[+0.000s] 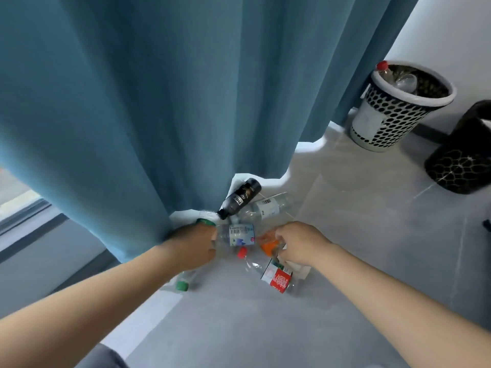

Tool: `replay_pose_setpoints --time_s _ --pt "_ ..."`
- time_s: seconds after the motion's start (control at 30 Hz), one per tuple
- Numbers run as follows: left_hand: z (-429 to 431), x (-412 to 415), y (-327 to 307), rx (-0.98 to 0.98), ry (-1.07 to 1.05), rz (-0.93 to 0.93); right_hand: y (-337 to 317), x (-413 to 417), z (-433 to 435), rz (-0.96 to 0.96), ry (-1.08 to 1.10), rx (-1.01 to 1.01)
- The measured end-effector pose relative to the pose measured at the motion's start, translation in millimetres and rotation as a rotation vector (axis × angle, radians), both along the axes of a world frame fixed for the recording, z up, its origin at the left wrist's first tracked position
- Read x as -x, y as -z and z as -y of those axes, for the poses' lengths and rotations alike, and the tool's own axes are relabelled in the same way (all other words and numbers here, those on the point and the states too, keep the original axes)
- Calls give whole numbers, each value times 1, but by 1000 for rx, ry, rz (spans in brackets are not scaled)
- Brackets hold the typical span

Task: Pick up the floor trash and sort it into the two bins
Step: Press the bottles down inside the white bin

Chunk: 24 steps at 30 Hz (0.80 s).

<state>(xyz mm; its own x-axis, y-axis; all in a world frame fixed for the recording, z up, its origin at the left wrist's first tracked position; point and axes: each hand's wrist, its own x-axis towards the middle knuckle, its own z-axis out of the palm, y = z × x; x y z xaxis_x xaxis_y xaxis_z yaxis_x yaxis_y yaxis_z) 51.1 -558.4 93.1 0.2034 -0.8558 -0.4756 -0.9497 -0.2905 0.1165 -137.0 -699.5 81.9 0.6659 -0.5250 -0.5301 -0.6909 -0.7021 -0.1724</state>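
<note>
A heap of trash lies on the grey floor at the foot of the curtain. My left hand (195, 245) is closed around one end of a clear bottle with a blue-and-white label (240, 235). My right hand (297, 244) pinches an orange wrapper (268, 244) beside white paper (299, 269). Around them lie a black bottle (239, 199), a clear bottle with a white label (265, 208), a red-capped bottle with a red label (273, 274) and a green-capped bottle (184, 281). A white perforated bin (385, 120) holding bottles and a black bin (462, 160) stand at the right.
A tall blue curtain (159, 102) hangs over the left and centre, its hem touching the trash. A window sill and dark frame (34, 229) run along the left. A white wall (451, 35) backs the bins. Grey floor (345, 208) stretches between the heap and the bins.
</note>
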Motion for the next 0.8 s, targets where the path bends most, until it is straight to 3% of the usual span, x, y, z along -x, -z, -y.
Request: replay_pose_setpoints --time_s 0.4,0.8 --pt "-13 -9 100 59 -79 44 95 13 -4 25 -58 61" --pt "-28 -27 116 17 -179 163 119 21 -20 -5 -5 20"
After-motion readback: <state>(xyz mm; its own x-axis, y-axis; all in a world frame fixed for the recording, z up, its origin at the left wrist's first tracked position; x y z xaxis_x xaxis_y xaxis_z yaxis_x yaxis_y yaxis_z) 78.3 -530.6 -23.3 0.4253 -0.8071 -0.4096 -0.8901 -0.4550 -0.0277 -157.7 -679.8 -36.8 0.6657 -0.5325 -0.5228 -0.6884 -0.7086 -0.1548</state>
